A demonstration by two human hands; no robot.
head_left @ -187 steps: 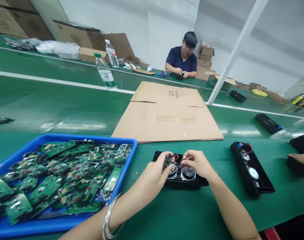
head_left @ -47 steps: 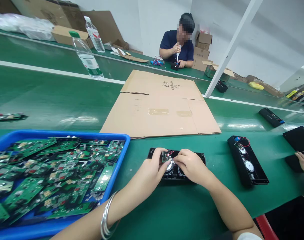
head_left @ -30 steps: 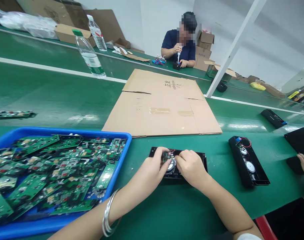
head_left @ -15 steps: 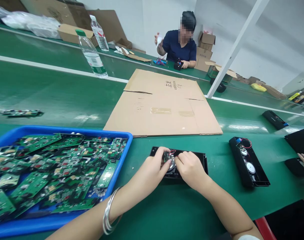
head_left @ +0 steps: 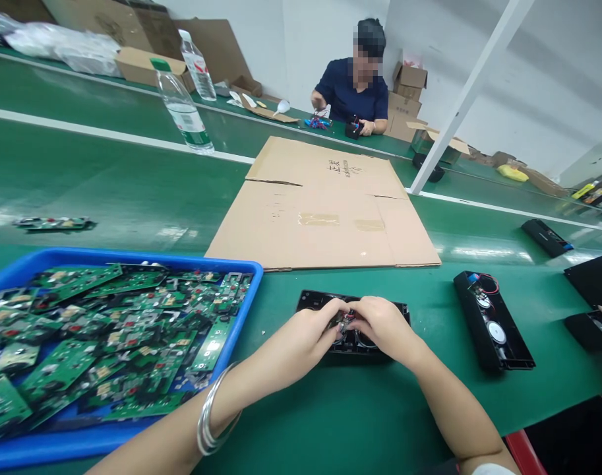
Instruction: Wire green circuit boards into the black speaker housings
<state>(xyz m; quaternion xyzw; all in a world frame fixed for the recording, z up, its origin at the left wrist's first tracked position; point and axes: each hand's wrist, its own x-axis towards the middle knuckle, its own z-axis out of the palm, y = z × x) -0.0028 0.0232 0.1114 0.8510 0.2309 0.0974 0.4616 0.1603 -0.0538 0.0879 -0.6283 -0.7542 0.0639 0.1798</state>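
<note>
**Both hands pinched over black speaker shell**

Left hand (head_left: pixel 310 330) and right hand (head_left: pixel 380 324) meeting fingertip to fingertip, gripping a small wired circuit board (head_left: pixel 345 321) over the glossy rectangular speaker housing (head_left: pixel 353 322). Just left of housing: blue plastic tray (head_left: pixel 132 435), heaped with flat green boards. Beyond housing: flattened corrugated cardboard (head_left: pixel 325 211).

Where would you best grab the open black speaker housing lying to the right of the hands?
Judging by shape, take the open black speaker housing across its two long side walls near mid-length, from above: the narrow width suits a pinch, and the open top exposes drivers and wires to avoid.
</note>
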